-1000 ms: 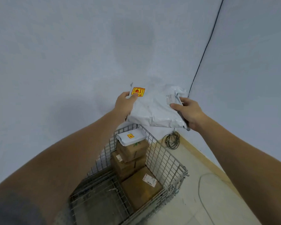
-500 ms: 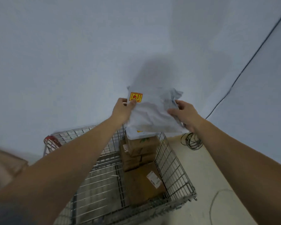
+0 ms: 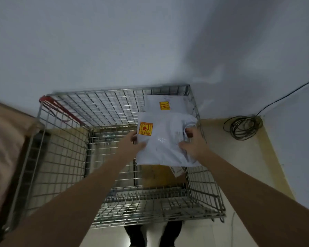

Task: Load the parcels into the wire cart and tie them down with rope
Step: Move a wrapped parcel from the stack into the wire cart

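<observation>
Head view, looking down into the wire cart [image 3: 61, 157]. I hold a white poly mailer [image 3: 165, 145] over the cart's right half, between both hands. My left hand [image 3: 132, 142] pinches its left edge, thumb on top just below the yellow-red sticker [image 3: 145, 128]. My right hand [image 3: 193, 145] grips the right side, fingers curled into the crumpled plastic. A second white mailer [image 3: 165, 104] with the same kind of sticker lies beyond it, in the cart's far right corner. A brown carton [image 3: 161, 175] with a white label shows under the held mailer. Coiled black cable [image 3: 243, 127] lies on the floor right of the cart, well apart from it.
</observation>
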Motion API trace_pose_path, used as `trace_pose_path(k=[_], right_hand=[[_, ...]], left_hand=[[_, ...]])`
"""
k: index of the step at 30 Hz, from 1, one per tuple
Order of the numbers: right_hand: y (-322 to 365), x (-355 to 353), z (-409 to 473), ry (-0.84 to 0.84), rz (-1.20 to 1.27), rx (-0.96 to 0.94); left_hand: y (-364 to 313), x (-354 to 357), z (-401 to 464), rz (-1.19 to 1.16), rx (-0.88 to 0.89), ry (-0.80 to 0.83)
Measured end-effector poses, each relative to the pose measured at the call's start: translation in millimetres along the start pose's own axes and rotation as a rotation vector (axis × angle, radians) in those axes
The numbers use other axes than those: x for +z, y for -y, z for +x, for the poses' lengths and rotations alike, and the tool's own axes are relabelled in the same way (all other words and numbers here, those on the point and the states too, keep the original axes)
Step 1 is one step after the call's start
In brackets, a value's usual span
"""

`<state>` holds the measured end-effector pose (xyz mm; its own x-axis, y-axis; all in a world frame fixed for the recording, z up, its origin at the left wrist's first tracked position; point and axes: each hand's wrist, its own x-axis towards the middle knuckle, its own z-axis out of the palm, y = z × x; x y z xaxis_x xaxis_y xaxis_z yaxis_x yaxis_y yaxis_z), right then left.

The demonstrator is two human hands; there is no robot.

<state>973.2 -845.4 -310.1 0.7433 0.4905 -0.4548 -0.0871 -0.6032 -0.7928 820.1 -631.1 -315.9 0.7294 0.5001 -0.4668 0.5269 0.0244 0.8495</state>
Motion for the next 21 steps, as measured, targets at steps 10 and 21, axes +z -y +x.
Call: trace_pose_path(k=[10, 21], right_hand=[[-173, 104, 66, 0.131, -0.065, 0.192], [-319, 183, 164, 0.063, -0.175, 0.346]], left_hand=[[202, 59, 58, 0.029, -0.28, 0.025], [358, 109, 158, -0.002, -0.38, 0.164]])
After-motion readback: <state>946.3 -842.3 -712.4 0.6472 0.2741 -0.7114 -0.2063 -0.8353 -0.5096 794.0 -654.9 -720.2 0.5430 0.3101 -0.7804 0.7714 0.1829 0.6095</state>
